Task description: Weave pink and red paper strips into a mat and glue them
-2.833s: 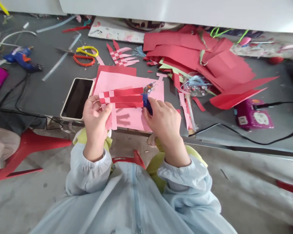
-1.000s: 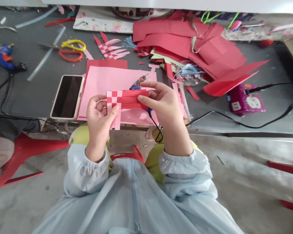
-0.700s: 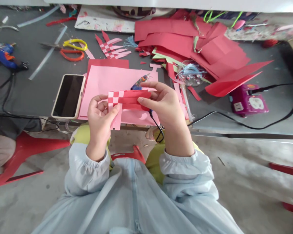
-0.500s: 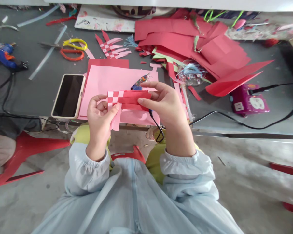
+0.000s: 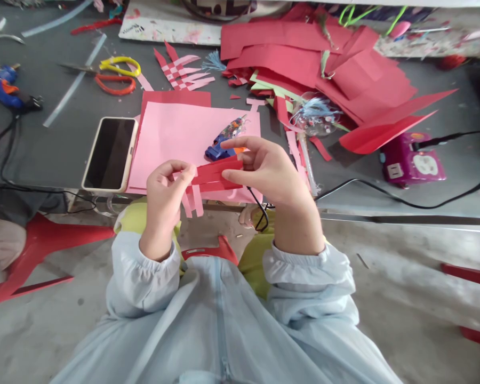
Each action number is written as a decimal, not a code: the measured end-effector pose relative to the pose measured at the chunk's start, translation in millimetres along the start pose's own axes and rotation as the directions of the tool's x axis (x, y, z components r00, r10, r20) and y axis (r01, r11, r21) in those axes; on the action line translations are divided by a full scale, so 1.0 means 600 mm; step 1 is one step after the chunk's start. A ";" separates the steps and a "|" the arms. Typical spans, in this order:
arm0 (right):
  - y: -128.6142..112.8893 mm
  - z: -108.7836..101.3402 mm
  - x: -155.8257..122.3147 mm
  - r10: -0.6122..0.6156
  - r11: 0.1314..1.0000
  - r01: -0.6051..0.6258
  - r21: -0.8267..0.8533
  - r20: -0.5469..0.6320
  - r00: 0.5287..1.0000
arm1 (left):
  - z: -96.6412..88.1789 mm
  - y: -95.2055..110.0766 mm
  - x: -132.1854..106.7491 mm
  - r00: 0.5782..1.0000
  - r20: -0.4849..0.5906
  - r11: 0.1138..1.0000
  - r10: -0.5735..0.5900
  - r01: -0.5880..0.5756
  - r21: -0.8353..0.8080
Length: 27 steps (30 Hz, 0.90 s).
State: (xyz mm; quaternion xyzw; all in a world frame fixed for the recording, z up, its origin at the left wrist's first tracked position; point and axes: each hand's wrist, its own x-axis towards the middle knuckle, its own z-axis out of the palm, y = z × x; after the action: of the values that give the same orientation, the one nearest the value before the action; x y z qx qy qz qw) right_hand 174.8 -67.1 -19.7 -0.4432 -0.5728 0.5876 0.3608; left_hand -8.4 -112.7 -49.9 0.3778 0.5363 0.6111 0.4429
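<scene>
A woven piece of red and pink paper strips [image 5: 213, 178] is held between both hands over the table's near edge. My left hand [image 5: 166, 200] pinches its left end, where pink strips hang down. The fingers of my right hand [image 5: 264, 170] close on the red strips at the right end. Just beyond the hands, a blue glue gun [image 5: 222, 143] lies on a pink paper sheet [image 5: 176, 138], its black cord running down past my right wrist.
A phone [image 5: 110, 153] lies left of the pink sheet. Scissors with yellow and orange handles [image 5: 114, 74], another woven piece [image 5: 182, 72] and a second glue gun [image 5: 4, 93] sit farther back. Red paper [image 5: 324, 64] is heaped at right, by a purple power strip [image 5: 412, 165].
The woven piece has tilted flatter and dropped a little, so its checkered end is now hidden behind my left fingers. The glue gun lies uncovered on the pink sheet.
</scene>
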 end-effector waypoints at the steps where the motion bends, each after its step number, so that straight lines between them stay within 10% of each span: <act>1: 0.000 0.000 0.000 0.004 1.000 -0.004 0.003 0.001 1.000 | 0.000 -0.002 0.001 1.000 -0.014 1.000 0.001 -0.001 -0.005; 27: 0.003 -0.005 0.000 -0.049 0.997 0.044 -0.060 -0.080 0.996 | -0.006 0.010 -0.005 0.998 0.055 1.000 0.022 -0.022 -0.003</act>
State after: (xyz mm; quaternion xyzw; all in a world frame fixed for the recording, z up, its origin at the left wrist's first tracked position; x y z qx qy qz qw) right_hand 177.6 -66.0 -21.5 -0.4636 -0.5848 0.5435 0.3842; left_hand -11.9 -116.9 -44.4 0.4001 0.5191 0.6058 0.4511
